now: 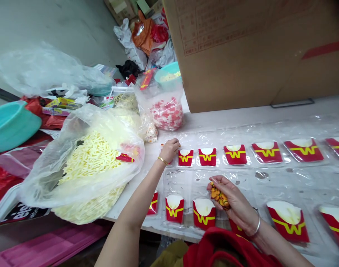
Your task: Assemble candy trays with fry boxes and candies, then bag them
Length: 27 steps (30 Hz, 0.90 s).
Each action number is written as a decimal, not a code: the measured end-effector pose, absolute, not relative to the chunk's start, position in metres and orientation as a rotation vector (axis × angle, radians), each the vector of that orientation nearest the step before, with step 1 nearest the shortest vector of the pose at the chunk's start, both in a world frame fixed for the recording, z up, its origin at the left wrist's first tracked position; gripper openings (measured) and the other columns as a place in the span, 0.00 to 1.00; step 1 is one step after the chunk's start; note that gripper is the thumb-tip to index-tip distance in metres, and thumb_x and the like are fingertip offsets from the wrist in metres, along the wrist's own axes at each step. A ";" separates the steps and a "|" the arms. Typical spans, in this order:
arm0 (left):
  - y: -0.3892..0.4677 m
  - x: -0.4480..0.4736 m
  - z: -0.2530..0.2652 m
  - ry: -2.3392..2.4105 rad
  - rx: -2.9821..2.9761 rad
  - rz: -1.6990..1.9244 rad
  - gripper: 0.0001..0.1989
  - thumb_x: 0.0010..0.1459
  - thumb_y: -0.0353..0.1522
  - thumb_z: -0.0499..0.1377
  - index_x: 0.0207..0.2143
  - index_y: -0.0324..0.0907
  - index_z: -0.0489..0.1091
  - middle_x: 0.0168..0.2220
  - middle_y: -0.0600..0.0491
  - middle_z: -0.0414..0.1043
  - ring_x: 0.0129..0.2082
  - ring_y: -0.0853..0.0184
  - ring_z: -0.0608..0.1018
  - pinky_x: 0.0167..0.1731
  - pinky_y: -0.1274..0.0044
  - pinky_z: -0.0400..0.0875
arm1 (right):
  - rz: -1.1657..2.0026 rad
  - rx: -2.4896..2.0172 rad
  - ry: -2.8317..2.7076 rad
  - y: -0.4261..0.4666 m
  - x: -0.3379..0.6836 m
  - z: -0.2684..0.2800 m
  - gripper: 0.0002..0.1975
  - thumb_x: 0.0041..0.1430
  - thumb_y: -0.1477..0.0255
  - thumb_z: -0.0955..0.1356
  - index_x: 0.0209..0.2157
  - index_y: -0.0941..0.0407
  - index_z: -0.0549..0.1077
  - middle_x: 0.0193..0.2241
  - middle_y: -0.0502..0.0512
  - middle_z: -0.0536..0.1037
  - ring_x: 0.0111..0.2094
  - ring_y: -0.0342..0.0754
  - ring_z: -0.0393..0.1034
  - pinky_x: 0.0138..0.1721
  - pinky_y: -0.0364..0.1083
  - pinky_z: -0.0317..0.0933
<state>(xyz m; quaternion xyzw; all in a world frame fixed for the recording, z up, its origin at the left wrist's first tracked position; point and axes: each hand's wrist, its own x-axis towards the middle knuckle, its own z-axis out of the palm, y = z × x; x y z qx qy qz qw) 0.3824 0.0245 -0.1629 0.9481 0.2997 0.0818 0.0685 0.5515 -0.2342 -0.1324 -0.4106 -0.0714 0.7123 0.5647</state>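
My right hand (237,202) is cupped around a heap of small orange-and-yellow pieces (219,196), above the lower row of packets. My left hand (169,150) is over the left end of the upper row, fingers drawn together; anything between them is too small to make out. It partly covers a small red carton there. Just right of it sits a red fries carton (185,158) with a yellow W and a white top. Similar cartons, such as one in the lower row (204,215), lie in clear plastic trays (183,183). My right forearm and hand partly hide one lower carton.
A big clear bag (91,159) of pale yellow fry-shaped pieces lies open at the left. Behind it stands a bag of pink-and-white pieces (167,113). A tall cardboard box (241,55) blocks the back right. A turquoise basin (13,124) is at far left.
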 end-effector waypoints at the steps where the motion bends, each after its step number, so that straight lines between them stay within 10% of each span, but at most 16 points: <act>1: 0.024 0.382 -0.164 0.895 2.879 0.223 0.12 0.56 0.24 0.50 0.33 0.40 0.72 0.38 0.47 0.71 0.37 0.65 0.73 0.39 0.73 0.66 | 1.676 -0.969 -0.175 -0.234 0.551 -0.133 0.11 0.57 0.63 0.68 0.38 0.55 0.68 0.32 0.52 0.72 0.24 0.39 0.61 0.16 0.36 0.50; 12: -0.023 0.386 -0.137 1.088 2.620 0.320 0.23 0.58 0.27 0.51 0.56 0.44 0.61 0.51 0.47 0.69 0.54 0.59 0.67 0.57 0.60 0.54 | 1.575 -0.938 -0.161 -0.233 0.556 -0.129 0.14 0.54 0.61 0.70 0.33 0.55 0.64 0.30 0.52 0.73 0.24 0.39 0.62 0.16 0.36 0.52; 20: -0.134 0.446 -0.108 0.644 1.861 0.330 0.11 0.60 0.37 0.55 0.30 0.39 0.72 0.34 0.50 0.72 0.37 0.68 0.74 0.41 0.75 0.68 | 1.532 -0.936 -0.162 -0.233 0.563 -0.128 0.18 0.50 0.58 0.71 0.36 0.53 0.64 0.27 0.50 0.74 0.22 0.40 0.64 0.14 0.36 0.50; 27: -0.094 0.457 -0.119 0.916 1.940 0.601 0.09 0.59 0.36 0.56 0.35 0.40 0.70 0.32 0.52 0.73 0.32 0.69 0.73 0.35 0.77 0.67 | 1.488 -0.920 -0.069 -0.236 0.579 -0.128 0.13 0.56 0.59 0.66 0.37 0.53 0.66 0.27 0.50 0.73 0.23 0.41 0.62 0.15 0.37 0.51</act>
